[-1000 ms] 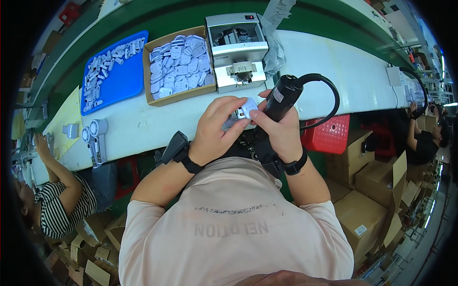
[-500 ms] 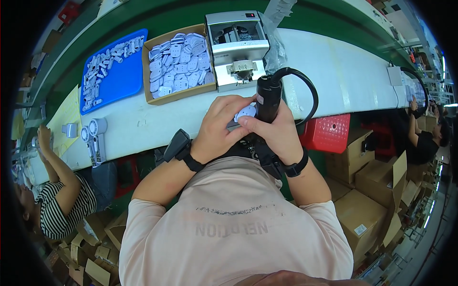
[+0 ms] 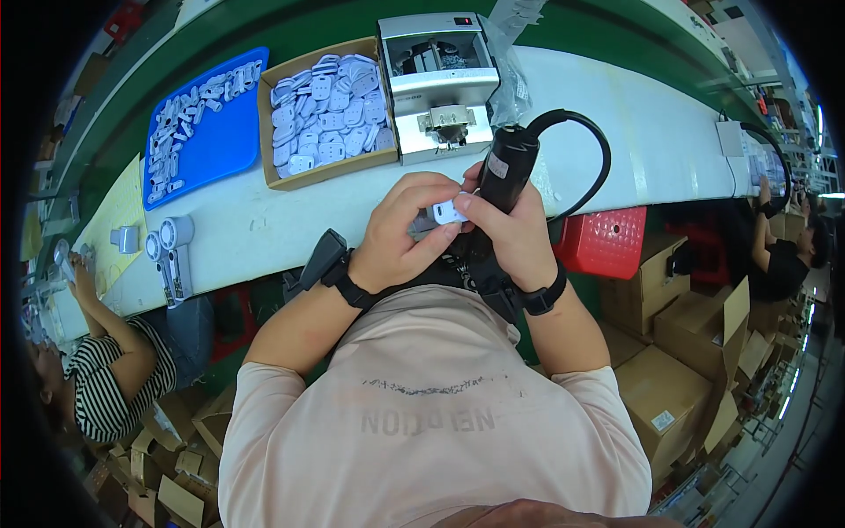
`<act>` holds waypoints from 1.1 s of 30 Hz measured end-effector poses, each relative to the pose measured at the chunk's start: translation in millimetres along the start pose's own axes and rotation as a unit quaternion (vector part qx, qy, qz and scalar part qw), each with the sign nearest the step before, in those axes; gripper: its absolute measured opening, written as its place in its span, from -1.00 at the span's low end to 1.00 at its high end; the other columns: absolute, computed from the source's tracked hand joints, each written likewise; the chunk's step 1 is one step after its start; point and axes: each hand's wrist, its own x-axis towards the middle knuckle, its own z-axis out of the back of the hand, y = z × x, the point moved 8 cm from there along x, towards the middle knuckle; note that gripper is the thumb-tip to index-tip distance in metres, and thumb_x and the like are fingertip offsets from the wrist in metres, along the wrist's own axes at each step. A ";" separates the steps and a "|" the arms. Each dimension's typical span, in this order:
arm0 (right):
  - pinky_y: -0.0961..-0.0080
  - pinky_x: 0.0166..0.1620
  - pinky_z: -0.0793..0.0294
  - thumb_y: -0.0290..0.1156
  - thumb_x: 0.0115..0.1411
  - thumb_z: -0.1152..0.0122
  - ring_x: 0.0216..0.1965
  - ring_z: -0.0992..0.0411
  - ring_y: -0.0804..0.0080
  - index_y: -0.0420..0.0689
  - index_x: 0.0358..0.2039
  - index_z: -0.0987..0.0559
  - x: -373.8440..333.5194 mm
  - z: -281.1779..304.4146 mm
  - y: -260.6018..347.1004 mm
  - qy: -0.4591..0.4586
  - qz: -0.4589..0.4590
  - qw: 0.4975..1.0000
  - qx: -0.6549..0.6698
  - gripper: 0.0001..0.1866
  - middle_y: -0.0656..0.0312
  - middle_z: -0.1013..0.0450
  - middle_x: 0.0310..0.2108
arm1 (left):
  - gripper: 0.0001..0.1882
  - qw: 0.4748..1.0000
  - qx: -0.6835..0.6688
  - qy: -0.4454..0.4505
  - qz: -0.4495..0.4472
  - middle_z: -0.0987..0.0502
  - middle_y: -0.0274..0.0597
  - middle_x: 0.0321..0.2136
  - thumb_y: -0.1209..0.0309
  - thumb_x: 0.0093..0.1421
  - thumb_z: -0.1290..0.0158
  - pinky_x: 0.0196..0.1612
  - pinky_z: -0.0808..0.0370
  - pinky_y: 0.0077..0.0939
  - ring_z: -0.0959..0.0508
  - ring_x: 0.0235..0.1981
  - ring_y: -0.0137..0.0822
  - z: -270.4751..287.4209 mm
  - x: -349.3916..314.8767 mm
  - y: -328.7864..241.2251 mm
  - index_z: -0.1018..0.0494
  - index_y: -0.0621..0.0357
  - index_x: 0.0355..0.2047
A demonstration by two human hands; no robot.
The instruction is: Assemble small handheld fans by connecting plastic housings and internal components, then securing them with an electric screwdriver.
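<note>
My left hand (image 3: 394,231) is closed round a small white plastic part (image 3: 447,211) with dark openings, held in front of my chest. A grey portion of it shows between the fingers. My right hand (image 3: 525,236) grips a black electric screwdriver (image 3: 509,167), tilted with its cabled end up and to the right. The right thumb rests against the white part. The screwdriver's lower end is hidden by my hands. Beyond them stands a silver screw feeder (image 3: 440,88) with a clear window.
A cardboard box (image 3: 339,174) of white plastic parts and a blue tray (image 3: 238,145) of small pieces lie left of the feeder. Handheld fans (image 3: 176,255) lie farther left, near a co-worker in stripes. A red stool (image 3: 603,242) and cartons (image 3: 669,396) stand at right.
The white part has turned between my fingers, now showing a face with dark openings. The screwdriver's top has leaned to the right, its cable with it. The co-worker's hand at left has moved.
</note>
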 end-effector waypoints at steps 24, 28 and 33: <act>0.44 -0.36 -0.54 -0.70 0.16 -0.29 -0.50 -0.48 0.39 -0.22 -0.09 -0.44 49.5 -16.1 114.0 0.052 0.385 0.922 0.006 -0.67 0.15 -0.48 -0.43 | -0.59 0.995 0.093 0.001 -0.020 -0.60 -0.04 -0.10 0.49 0.08 -0.32 -0.04 -0.54 -0.22 -0.59 -0.12 -0.01 9.9 1.3 -15.3 -0.55 0.18 -0.03; 0.45 -0.38 -0.54 -0.71 0.15 -0.30 -0.50 -0.49 0.41 -0.22 -0.14 -0.46 74.0 -31.7 91.5 0.053 0.339 0.938 -0.056 -0.70 0.18 -0.49 -0.43 | -0.59 0.996 0.086 -0.001 -0.022 -0.60 -0.03 -0.08 0.51 0.09 -0.31 0.00 -0.53 -0.24 -0.59 -0.09 -0.02 13.9 -4.2 -14.1 -0.54 0.19 -0.02; 0.46 -0.39 -0.54 -0.73 0.13 -0.30 -0.49 -0.50 0.43 -0.22 -0.16 -0.49 78.6 -33.1 76.9 0.098 0.252 0.962 -0.035 -0.71 0.22 -0.48 -0.42 | -0.61 0.996 0.079 -0.029 -0.015 -0.59 -0.06 -0.12 0.50 0.06 -0.32 -0.07 -0.54 -0.25 -0.59 -0.13 -0.04 21.1 -5.8 -12.6 -0.57 0.16 -0.06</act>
